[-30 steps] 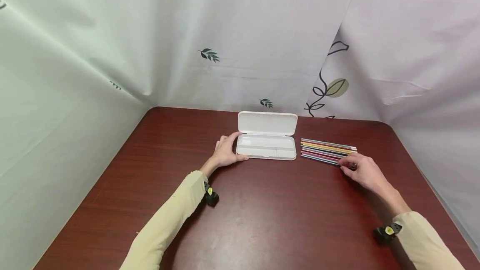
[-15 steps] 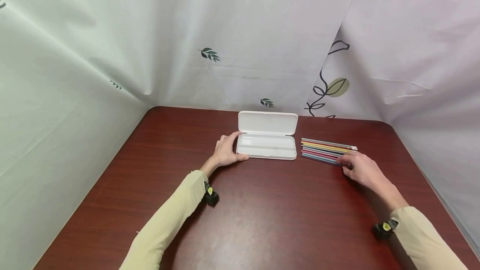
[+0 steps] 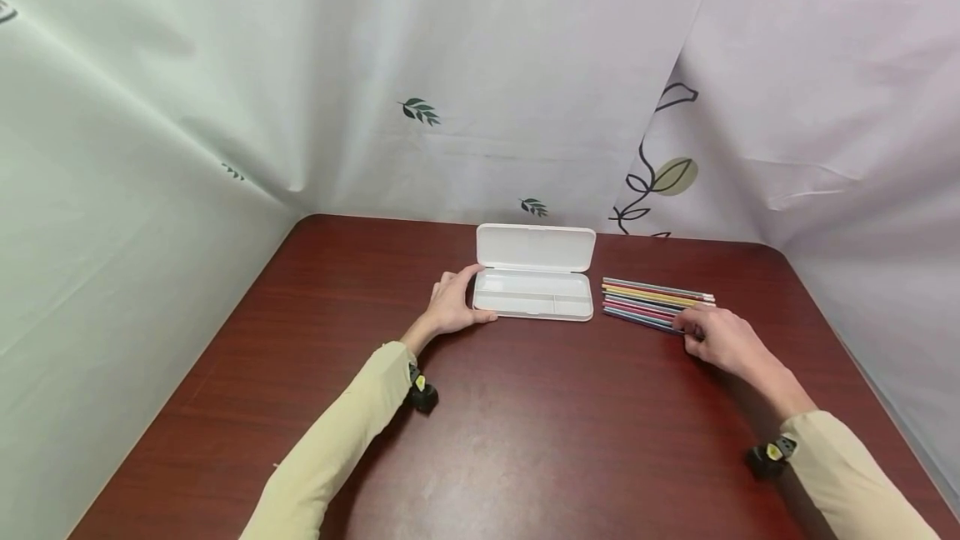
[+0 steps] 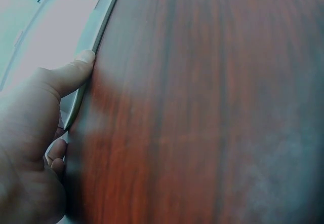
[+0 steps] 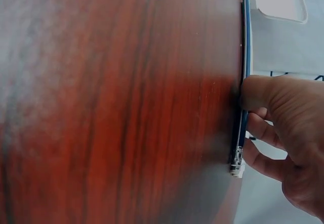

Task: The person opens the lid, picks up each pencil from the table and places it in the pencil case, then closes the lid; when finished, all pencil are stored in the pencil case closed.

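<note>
An open white pencil case (image 3: 534,313) lies on the table, its lid raised at the back and its divided tray bare. My left hand (image 3: 450,304) holds the case's left end, thumb along the near edge and fingers at the far corner; the left wrist view shows the thumb (image 4: 76,73) against that edge. Right of the case, several coloured pencils (image 3: 645,294) lie side by side. My right hand (image 3: 720,338) pinches the nearest one, a dark blue pencil (image 5: 247,41), close to its eraser end. Its fingers hide the right ends of some pencils in the head view.
The dark red-brown table (image 3: 555,432) has rounded far corners. White curtains (image 3: 480,65) with leaf prints hang behind it and at both sides. A small black camera sits on each wrist.
My right hand has moved slightly left, its thumb and fingers drawing in on the nearest pencil. The left hand and the pencil case have stayed put.
</note>
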A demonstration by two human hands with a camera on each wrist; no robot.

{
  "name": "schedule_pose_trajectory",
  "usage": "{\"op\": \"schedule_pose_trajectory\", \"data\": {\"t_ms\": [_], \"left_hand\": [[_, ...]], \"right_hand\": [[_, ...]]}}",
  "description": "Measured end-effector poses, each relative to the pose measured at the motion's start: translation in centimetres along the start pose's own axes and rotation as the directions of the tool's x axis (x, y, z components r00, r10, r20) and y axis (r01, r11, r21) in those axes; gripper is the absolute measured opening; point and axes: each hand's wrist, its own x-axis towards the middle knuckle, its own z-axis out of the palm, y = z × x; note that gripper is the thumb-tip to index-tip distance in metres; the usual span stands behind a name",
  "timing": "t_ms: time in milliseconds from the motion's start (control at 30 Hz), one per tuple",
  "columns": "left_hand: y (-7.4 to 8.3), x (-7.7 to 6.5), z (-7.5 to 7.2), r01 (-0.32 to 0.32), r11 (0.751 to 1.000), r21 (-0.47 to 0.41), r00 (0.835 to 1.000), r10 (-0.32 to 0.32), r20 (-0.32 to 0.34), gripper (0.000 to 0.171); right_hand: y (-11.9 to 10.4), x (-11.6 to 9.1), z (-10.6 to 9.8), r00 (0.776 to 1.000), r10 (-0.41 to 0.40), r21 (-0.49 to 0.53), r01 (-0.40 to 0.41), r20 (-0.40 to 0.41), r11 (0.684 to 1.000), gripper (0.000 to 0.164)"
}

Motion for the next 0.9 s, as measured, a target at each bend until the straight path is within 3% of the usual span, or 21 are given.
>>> {"op": "schedule_pose_trajectory", "data": {"t_ms": [400,900], "left_hand": [[0.0,0.0,-0.1,-0.004,1.000,0.001,1.000,0.004,0.004,0.093],[0.1,-0.1,-0.2,-0.011,1.000,0.015,1.000,0.011,-0.001,0.093]], "right_hand": [[-1.0,1.6,-0.6,0.993,-0.081,0.016,0.082,-0.084,0.996,0.024],[-5.7,9.1,0.6,0.983,-0.176,0.061,0.180,-0.056,0.982,0.022]]}}
